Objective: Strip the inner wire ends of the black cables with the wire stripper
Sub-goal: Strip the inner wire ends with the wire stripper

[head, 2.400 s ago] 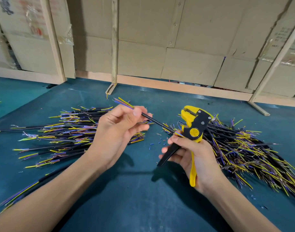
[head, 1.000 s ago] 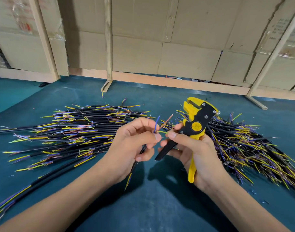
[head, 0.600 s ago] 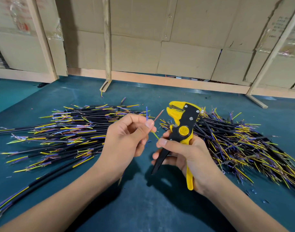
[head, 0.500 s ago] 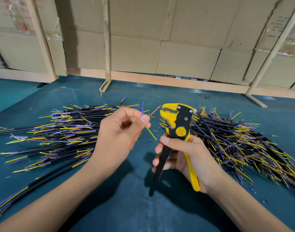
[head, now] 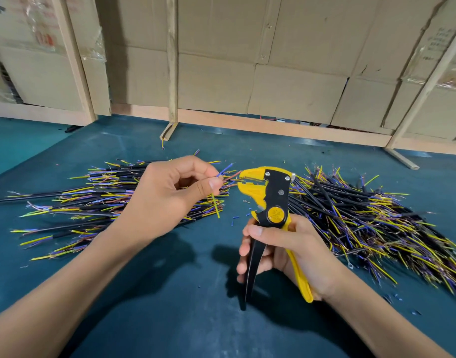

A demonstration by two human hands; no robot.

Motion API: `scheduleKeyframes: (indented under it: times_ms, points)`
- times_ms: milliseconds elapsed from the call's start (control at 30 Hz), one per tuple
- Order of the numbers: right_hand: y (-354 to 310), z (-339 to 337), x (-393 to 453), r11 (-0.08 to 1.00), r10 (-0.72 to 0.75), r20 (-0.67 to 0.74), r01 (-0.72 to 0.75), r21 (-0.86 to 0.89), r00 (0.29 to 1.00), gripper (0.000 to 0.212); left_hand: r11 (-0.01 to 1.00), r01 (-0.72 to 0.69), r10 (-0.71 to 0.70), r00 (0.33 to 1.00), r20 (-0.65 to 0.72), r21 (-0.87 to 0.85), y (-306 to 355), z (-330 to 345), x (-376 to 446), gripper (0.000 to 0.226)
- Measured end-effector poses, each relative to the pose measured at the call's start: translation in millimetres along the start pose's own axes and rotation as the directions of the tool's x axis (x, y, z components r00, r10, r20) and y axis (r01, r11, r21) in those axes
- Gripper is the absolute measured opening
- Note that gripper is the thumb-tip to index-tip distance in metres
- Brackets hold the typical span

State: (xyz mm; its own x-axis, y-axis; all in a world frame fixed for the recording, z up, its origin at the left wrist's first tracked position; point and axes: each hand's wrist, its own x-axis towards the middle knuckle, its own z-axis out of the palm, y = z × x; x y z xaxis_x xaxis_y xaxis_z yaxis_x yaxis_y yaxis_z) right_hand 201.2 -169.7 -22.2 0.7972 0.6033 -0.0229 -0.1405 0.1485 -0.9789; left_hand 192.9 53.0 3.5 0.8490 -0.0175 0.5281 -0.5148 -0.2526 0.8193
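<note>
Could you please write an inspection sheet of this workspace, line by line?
Surface: teal mat, covering the table.
Job's things: yellow-black wire stripper, head open, a brown wire at its mouth.
Clutter: small insulation scraps on the mat.
Grippers: left hand pinches the wire ends; right hand grips the stripper handles.
Cables: left pile and right pile of black cables, yellow and blue inner wires showing.
Surroundings: cardboard boxes behind wooden frames.
</note>
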Motion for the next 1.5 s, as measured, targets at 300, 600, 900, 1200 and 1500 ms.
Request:
scheduleKeyframes:
  times_ms: [300,600,900,1200,1500]
  points:
    - [3.3,-2.4,1.2,0.999,-0.017,0.032,0.016,0.028,0.999,0.020,0.997,-0.028,0.023,0.998,0.060,0.075,0.8,-9.7,0.6,0.006]
    - [1.1,-4.1,-1.2,0.998,-0.028,0.075,0.031,-0.045,0.997,0.013,0.989,-0.060,0.056,0.998,0.033,0.134,0.1,-4.4,-0.3,0.004]
    - [0.7,2.4,-1.1,0.999,-0.031,0.033,0.032,-0.038,0.999,0.008,0.987,-0.082,0.078,0.996,0.033,0.140,3.9,-3.1,-0.7,0.008]
    - [6.3,14.2,-1.9,0.996,-0.037,-0.099,0.044,0.072,0.994,0.023,0.984,-0.090,0.087,0.996,0.029,0.154,4.5,-2.0,-1.2,0.002]
    - [5.2,8.7,-1.7,0.981,-0.085,0.011,0.082,0.177,0.996,0.015,0.684,-0.356,0.436,0.899,0.035,0.637,-4.2,-7.7,-0.4,0.006]
